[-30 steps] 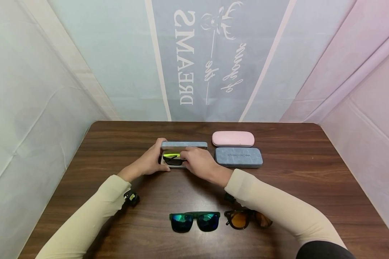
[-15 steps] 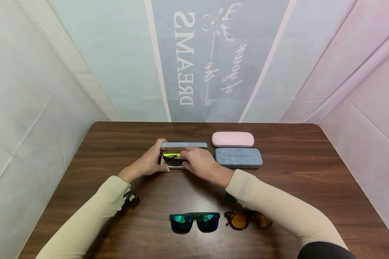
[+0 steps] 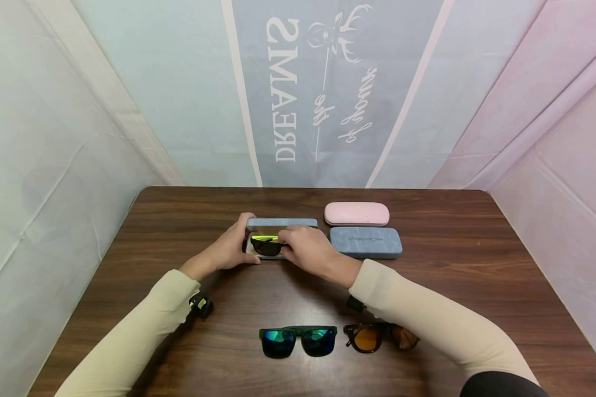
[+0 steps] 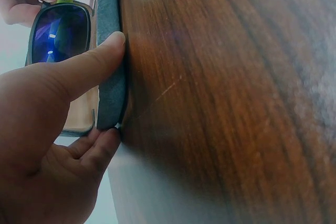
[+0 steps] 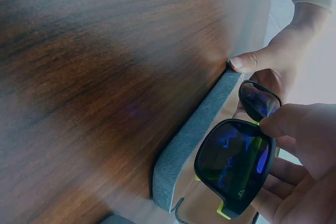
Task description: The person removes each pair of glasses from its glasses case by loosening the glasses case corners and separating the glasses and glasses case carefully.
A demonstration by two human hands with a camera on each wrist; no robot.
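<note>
My left hand grips the left end of an open blue-grey glasses case, its thumb lying on the front wall. Dark sunglasses with yellow-green temples are at the case's opening, pinched near the bridge by my right hand. In the right wrist view, the dark lenses of the sunglasses stand tilted above the case's light lining. Seen from the left wrist, one lens of the sunglasses shows behind the left thumb. The right hand hides part of the frame from the head view.
A closed blue-grey glasses case lies just right of the open one, with a pink case behind it. Nearer the front are green-blue mirrored sunglasses and orange-lensed sunglasses, the latter partly under the right sleeve.
The right hand and the pinched sunglasses have shifted very slightly right, and the lenses show a little more fully. The left hand stays on the case.
</note>
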